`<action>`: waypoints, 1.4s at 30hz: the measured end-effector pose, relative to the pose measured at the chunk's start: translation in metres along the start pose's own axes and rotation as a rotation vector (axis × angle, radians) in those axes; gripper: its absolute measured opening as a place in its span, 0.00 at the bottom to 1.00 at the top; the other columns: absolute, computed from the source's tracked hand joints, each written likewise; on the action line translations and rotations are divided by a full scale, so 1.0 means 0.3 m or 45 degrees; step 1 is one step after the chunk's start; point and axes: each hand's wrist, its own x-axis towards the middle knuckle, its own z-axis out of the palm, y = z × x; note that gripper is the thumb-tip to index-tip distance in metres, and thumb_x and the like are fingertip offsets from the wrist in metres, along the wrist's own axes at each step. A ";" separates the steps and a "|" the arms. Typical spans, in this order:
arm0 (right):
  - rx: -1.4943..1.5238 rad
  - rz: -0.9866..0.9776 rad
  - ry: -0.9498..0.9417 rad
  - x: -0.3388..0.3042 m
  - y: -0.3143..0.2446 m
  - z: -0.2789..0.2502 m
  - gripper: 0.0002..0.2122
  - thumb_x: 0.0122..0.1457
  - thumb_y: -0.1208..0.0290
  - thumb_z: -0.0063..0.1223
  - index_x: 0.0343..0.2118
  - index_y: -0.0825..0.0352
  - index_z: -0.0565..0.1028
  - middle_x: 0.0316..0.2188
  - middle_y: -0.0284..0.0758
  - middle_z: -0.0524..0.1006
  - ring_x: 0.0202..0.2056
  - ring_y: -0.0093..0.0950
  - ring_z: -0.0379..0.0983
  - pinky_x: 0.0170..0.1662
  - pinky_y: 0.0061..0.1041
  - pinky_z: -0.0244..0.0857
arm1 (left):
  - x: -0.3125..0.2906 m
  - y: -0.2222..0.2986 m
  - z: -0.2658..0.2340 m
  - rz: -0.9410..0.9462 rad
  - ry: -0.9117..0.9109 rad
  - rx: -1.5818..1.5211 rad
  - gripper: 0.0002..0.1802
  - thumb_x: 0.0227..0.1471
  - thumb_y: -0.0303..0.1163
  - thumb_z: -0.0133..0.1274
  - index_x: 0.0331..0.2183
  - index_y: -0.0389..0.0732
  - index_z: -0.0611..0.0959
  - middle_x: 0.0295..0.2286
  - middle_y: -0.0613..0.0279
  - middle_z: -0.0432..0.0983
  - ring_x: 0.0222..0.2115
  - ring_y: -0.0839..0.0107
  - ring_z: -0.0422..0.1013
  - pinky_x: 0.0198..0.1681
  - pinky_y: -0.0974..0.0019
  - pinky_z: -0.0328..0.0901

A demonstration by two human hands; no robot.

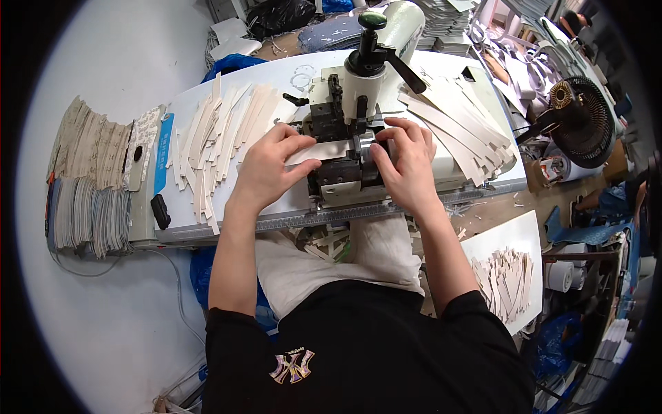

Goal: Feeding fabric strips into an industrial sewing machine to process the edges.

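Note:
A pale, flat strip [325, 151] lies across the bed of a skiving-like bench machine [341, 186] with black and metal parts. My left hand [272, 169] pinches the strip's left end between thumb and fingers. The strip's right end reaches a round metal roller [365, 146]. My right hand [408, 165] is curled beside this roller, its thumb against the metal and its fingers bent over the far side. Whatever lies between those fingers is hidden. Above the roller stands a white post with a black lever [403, 69] and a dark green knob [372, 21].
Loose pale strips [210, 141] cover the table's left side, and more strips [455, 127] fan out at right. Stacked sheets [93, 214] stand far left. A board with strips [507, 283] sits lower right, below a black fan [579, 121]. A ruler edge [276, 222] runs along the front.

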 end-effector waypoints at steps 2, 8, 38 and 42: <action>-0.023 0.007 -0.018 0.014 -0.010 0.013 0.10 0.63 0.66 0.63 0.44 0.65 0.81 0.56 0.36 0.77 0.58 0.41 0.66 0.64 0.41 0.55 | 0.032 0.015 0.045 0.047 0.017 0.042 0.18 0.52 0.35 0.73 0.44 0.38 0.90 0.38 0.62 0.78 0.34 0.67 0.78 0.39 0.64 0.73; -0.095 0.089 0.129 0.045 0.052 -0.079 0.08 0.67 0.67 0.60 0.43 0.66 0.81 0.52 0.36 0.78 0.56 0.38 0.67 0.62 0.37 0.56 | 0.074 0.005 0.118 0.159 0.095 0.026 0.15 0.52 0.36 0.72 0.41 0.42 0.91 0.37 0.60 0.79 0.34 0.60 0.79 0.39 0.59 0.74; -0.258 0.111 0.485 -0.039 0.148 -0.206 0.15 0.65 0.64 0.62 0.52 0.64 0.79 0.64 0.37 0.72 0.64 0.40 0.60 0.69 0.42 0.47 | -0.162 -0.341 -0.015 -0.612 0.393 -0.077 0.17 0.55 0.28 0.66 0.47 0.37 0.88 0.39 0.54 0.78 0.39 0.63 0.77 0.46 0.64 0.72; -0.102 0.099 0.270 -0.038 0.078 -0.144 0.14 0.63 0.65 0.64 0.48 0.64 0.80 0.61 0.36 0.74 0.62 0.40 0.62 0.68 0.42 0.51 | -0.111 -0.118 -0.085 -0.152 0.179 -0.285 0.16 0.52 0.24 0.68 0.45 0.37 0.88 0.39 0.60 0.75 0.37 0.69 0.74 0.43 0.70 0.71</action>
